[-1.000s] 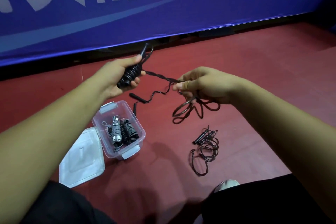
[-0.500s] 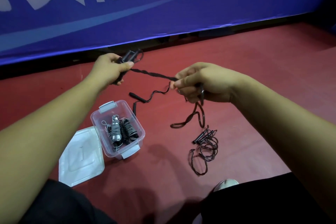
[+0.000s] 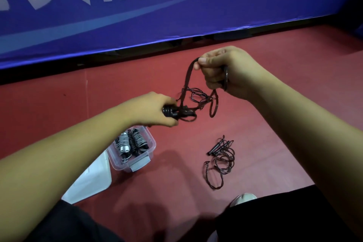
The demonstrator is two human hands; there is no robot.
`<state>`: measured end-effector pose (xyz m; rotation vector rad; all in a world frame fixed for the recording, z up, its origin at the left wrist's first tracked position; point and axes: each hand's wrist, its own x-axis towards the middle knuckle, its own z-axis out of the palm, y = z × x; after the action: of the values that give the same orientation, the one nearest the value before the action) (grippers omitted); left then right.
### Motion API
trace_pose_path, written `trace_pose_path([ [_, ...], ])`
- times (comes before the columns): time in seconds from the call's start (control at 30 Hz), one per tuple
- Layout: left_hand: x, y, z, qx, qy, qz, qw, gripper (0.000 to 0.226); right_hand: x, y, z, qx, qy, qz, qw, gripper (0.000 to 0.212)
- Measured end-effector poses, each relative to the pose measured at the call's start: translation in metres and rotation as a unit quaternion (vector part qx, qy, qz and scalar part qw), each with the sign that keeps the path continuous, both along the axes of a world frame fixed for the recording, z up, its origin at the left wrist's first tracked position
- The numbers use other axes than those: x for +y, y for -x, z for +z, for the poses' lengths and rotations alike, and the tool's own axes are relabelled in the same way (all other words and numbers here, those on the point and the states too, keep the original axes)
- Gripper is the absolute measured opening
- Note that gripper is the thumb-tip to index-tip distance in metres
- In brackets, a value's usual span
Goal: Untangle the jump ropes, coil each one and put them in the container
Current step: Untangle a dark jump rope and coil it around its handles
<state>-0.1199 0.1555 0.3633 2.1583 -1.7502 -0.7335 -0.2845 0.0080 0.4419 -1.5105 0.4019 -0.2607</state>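
The black jump rope (image 3: 185,82) hangs in the air between the two hands, above the red floor (image 3: 117,88). Its wound part is a tight bundle gripped in the left hand (image 3: 151,110), fingers (image 3: 167,122) closed round it. From there the free strand climbs up and rightward to the right hand (image 3: 231,70), which pinches it, a slack loop drooping below. The clear container (image 3: 152,142), with coiled ropes (image 3: 129,143) inside, sits just below the left hand, the nearer one for dropping the bundle in, I'd judge. Its lid (image 3: 92,180) lies beside it, and another tangled rope (image 3: 222,158) lies on the floor to the right
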Motion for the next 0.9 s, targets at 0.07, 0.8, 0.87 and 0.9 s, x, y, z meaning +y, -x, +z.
trace_pose_path([
  [0.07,0.002,0.013,0.000,0.004,-0.017,-0.017,1.000,0.047,-0.003,0.000,-0.002,0.007,-0.001,-0.015,1.000,0.021],
  [0.8,0.006,0.016,0.042,0.403,0.211,0.069,0.888,0.044,-0.027,0.017,-0.048,0.198,0.210,-0.017,0.957,0.025],
  [0.87,0.004,0.011,0.045,0.409,0.227,0.113,0.877,0.031,-0.022,0.017,-0.051,0.191,0.163,0.043,0.967,0.024],
  [0.9,0.003,0.007,0.046,0.408,0.235,0.131,0.872,0.024,-0.020,0.017,-0.051,0.181,0.136,0.068,0.972,0.023],
])
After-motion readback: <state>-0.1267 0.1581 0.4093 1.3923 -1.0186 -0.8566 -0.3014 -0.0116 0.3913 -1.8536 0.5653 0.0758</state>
